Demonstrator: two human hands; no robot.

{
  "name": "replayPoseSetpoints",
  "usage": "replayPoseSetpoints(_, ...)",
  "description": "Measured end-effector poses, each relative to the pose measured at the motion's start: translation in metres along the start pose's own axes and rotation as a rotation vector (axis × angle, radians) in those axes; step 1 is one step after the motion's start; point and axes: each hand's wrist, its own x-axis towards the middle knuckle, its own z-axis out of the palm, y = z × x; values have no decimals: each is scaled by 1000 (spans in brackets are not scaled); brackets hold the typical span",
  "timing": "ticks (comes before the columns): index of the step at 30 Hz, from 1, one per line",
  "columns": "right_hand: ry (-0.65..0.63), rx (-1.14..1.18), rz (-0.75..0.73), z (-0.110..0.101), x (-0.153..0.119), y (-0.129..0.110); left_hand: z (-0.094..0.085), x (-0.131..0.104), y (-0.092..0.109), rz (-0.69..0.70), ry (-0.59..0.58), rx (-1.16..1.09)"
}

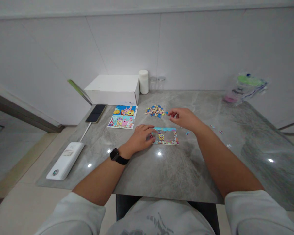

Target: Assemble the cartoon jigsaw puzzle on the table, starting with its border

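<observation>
A partly assembled cartoon puzzle (161, 137) lies on the grey table in front of me, with a gap in its right half. My left hand (143, 137) rests at its left edge, fingers apart and nothing gripped. Just right of the pile of loose puzzle pieces (155, 111) is my right hand (182, 118), its fingers curled together; anything between the fingertips is too small to make out. Several single pieces, one of them blue (187, 133), are scattered right of the puzzle. A printed picture sheet (122, 117) lies left of the pile.
On the left are a phone (96, 113) and a white power bank (65, 161) joined by a cable. A white box (112, 88), a white bottle (143, 82) and two glasses (157, 84) stand at the back. A plastic bag (245, 88) sits back right.
</observation>
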Motion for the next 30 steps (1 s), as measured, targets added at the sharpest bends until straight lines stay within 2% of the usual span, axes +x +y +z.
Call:
replayPoseSetpoints(2, -24, -35, -33, -9, -9, 10, -3, 0, -8, -13, 14, 14)
replayPoseSetpoints(4, -84, -77, -76, -8, -23, 21, -4, 0, -15, -10, 1, 19)
replayPoseSetpoints(8, -213, -104, -172, 7, -58, 36, -3, -1, -22, -1, -60, 13)
replayPoseSetpoints(11, -240, -91, -186, 19, -75, 40, -2, 0, -24, -6, -81, 8)
replayPoseSetpoints(18, -202, -59, -192, 34, -80, 45, -2, 1, -24, -8, -76, 4)
replayPoseSetpoints(30, -157, -30, -179, 39, -95, 41, 2, -1, -31, 13, -86, 4)
